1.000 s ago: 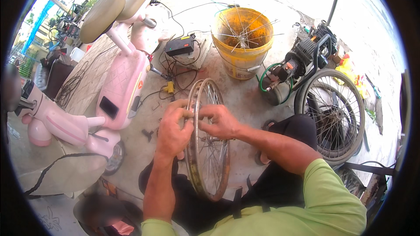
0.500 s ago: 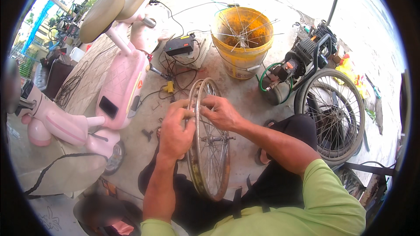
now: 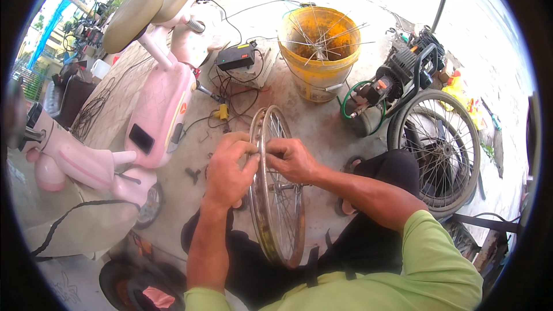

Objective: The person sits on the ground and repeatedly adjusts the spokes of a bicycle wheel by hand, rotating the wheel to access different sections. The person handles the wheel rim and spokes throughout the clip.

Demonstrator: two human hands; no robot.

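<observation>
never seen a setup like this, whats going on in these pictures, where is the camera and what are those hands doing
There's no machine doing the handling: these are a person's own two bare hands. The camera is worn on the head and looks down, so picture left is the person's left. Its fisheye lens bends straight edges near the rim.

The left hand and right hand are at the upper part of a tireless spoked wheel, on edge between the legs. Whether their grip also pinches something small is hidden.

On the ground around are a yellow bucket with thin metal spokes in it, an air compressor, a spoked wheel with its tire on and, at left, a pink scooter.
</observation>
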